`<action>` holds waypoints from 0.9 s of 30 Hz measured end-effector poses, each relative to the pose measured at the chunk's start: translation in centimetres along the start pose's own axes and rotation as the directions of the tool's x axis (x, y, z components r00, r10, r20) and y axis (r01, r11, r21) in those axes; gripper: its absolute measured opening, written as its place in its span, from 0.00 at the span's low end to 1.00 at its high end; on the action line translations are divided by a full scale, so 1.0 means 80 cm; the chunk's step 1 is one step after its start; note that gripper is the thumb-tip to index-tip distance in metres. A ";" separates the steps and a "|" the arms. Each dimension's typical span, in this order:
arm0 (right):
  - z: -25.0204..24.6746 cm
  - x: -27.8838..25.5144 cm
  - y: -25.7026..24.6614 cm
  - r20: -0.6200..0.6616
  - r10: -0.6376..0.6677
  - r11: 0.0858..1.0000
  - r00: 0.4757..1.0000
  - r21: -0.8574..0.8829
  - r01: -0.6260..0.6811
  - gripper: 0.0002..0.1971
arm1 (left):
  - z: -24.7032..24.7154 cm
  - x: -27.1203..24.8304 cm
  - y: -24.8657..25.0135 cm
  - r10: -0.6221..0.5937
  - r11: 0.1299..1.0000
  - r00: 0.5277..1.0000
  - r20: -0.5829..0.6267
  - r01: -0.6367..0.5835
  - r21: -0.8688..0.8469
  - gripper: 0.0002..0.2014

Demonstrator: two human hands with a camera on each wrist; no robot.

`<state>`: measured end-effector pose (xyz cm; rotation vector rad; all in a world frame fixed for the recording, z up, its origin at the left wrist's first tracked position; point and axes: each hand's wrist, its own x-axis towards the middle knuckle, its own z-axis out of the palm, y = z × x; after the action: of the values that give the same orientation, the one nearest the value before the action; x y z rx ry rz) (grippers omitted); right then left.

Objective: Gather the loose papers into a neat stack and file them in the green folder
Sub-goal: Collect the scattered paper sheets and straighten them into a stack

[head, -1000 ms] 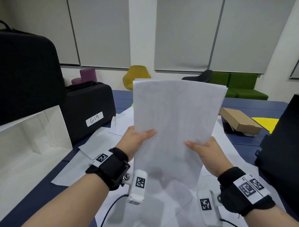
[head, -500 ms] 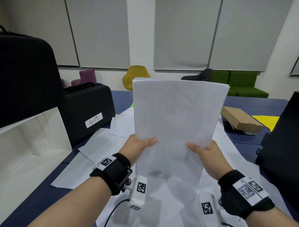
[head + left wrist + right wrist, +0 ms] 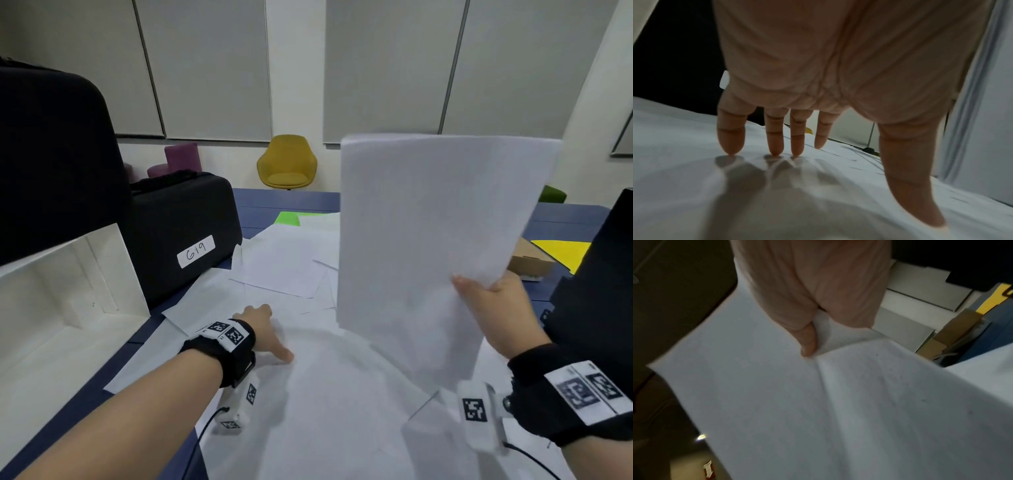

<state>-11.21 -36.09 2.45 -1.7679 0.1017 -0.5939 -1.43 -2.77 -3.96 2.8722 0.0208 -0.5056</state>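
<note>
My right hand (image 3: 486,291) holds a stack of white papers (image 3: 435,240) upright above the table, thumb on the near face; the right wrist view shows the thumb (image 3: 807,344) pinching that stack (image 3: 838,402). My left hand (image 3: 263,329) lies flat on a loose white sheet (image 3: 325,394) on the table, and in the left wrist view its straight fingertips (image 3: 774,151) press on the sheet (image 3: 777,203). More loose sheets (image 3: 284,263) lie spread beyond it. A corner of the green folder (image 3: 287,217) shows under the far sheets.
A black case labelled 619 (image 3: 185,233) and a white box (image 3: 68,291) stand at the left. A larger black case (image 3: 51,154) rises behind them. A cardboard box (image 3: 527,263), a yellow sheet (image 3: 565,250) and a black object (image 3: 603,291) sit at the right on the blue table (image 3: 274,202).
My left hand has let go of the stack and dropped onto a loose sheet on the table. The right hand has carried the stack to the right, holding it alone.
</note>
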 end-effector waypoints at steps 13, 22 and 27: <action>-0.054 0.003 0.024 -0.014 0.001 0.997 1.000 -0.075 -0.002 0.09 | 0.003 0.001 -0.021 -0.030 0.995 0.999 -0.036 0.033 0.089 0.48; -0.051 -0.007 0.040 -0.010 0.021 0.999 1.000 -0.038 -0.022 0.10 | -0.005 -0.008 -0.040 -0.047 0.998 0.999 -0.023 0.047 -0.029 0.39; -0.049 -0.010 0.041 0.008 0.031 0.999 0.999 -0.039 -0.031 0.10 | -0.001 -0.021 -0.042 -0.009 1.000 1.000 -0.027 0.009 -0.017 0.35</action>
<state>-12.88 -40.20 -0.19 -1.8034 0.1356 -0.5653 -3.20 0.57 -4.07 2.8640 0.0420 -0.4655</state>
